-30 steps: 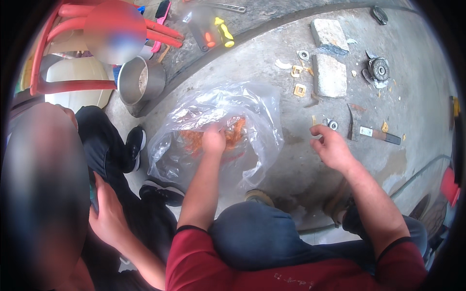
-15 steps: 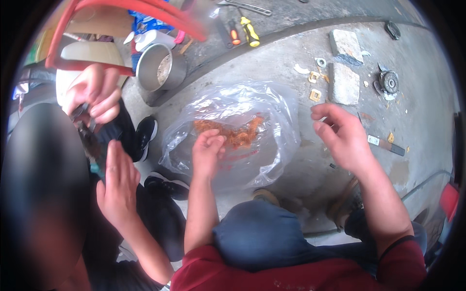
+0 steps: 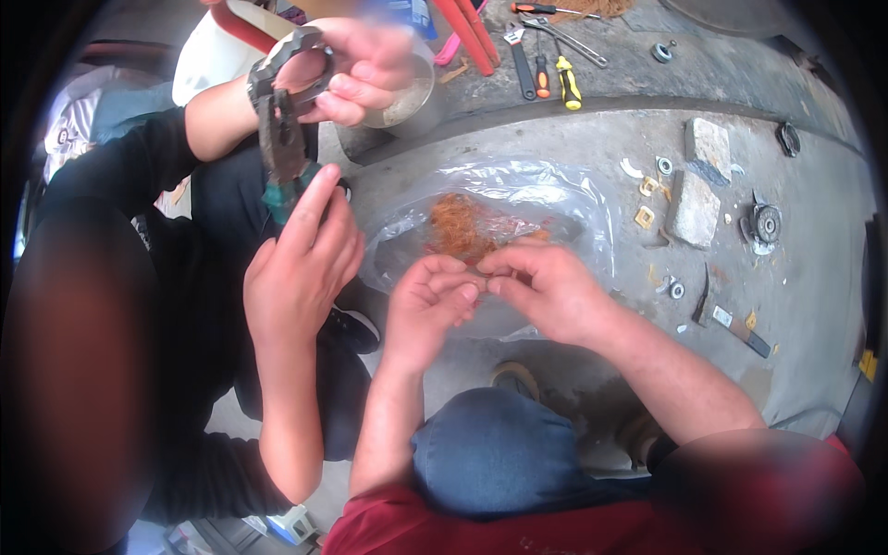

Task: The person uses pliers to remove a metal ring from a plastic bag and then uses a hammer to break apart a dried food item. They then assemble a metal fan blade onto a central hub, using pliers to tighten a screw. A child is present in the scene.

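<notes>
In front of me a clear plastic bag [image 3: 592, 222] lies spread on the floor, with a tangle of copper-coloured wire [image 3: 455, 227] in it. My left hand [image 3: 433, 305] and my right hand [image 3: 546, 291] meet above the bag's near edge. The thumb and fingers of both are pinched together, tip to tip; what is between them is too small to make out. At my left, another person's hands are around pliers [image 3: 282, 153] with green grips and a dark metal ring-shaped part [image 3: 262, 85] at their top.
An adjustable wrench [image 3: 521, 65], a yellow-black screwdriver [image 3: 567, 83] and other tools lie on the far ledge. To the right are concrete blocks [image 3: 694, 208], a round dark motor part [image 3: 765, 222], small rings and a chisel-like tool [image 3: 740, 331]. A metal pot [image 3: 412, 111] stands far left.
My hands, formerly apart, have come together over the bag and their fingers have closed. The view has shifted, and the other person's pliers and hands now appear farther right.
</notes>
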The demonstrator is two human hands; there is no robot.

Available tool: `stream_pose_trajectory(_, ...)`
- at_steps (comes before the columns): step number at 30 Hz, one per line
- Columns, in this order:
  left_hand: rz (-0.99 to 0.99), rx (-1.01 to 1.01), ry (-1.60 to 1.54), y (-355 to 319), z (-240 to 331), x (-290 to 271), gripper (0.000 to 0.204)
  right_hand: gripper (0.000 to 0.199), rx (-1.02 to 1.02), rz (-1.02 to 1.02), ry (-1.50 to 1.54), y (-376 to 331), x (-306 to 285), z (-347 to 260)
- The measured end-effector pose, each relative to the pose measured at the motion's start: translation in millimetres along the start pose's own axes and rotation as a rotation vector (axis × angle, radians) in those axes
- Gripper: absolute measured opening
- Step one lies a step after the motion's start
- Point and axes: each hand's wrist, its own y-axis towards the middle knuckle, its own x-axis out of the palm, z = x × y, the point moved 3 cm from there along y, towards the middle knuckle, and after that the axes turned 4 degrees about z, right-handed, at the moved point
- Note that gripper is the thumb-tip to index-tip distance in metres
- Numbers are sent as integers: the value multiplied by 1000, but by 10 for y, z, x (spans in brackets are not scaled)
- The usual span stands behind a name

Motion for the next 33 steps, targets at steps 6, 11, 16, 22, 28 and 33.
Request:
stream_pose_trajectory(6,-27,23,-32,-66,51,54,34,15,36,-86,157,18,80,45)
stream_pose_trajectory(11,-71,-5,8,-50,61,137,37,11,65,-89,189,-1,-5,32)
stream_pose_trajectory(16,-39,6,54,35,-19,177,25,6,209,23,336,-83,-220,73)
stream_pose_trajectory(22,144,115,574,275,-351,-271,32,9,168,307,318,-265,-1004,110)
stream_pose_trajectory(28,85,-206,771,478,-701,-340,56,24,133,1160,-313,-849,-1762,1348)
stream_pose_trajectory(33,246,203,959,266,-401,-106,49,12,426,588,-569,-1266,-667,2064)
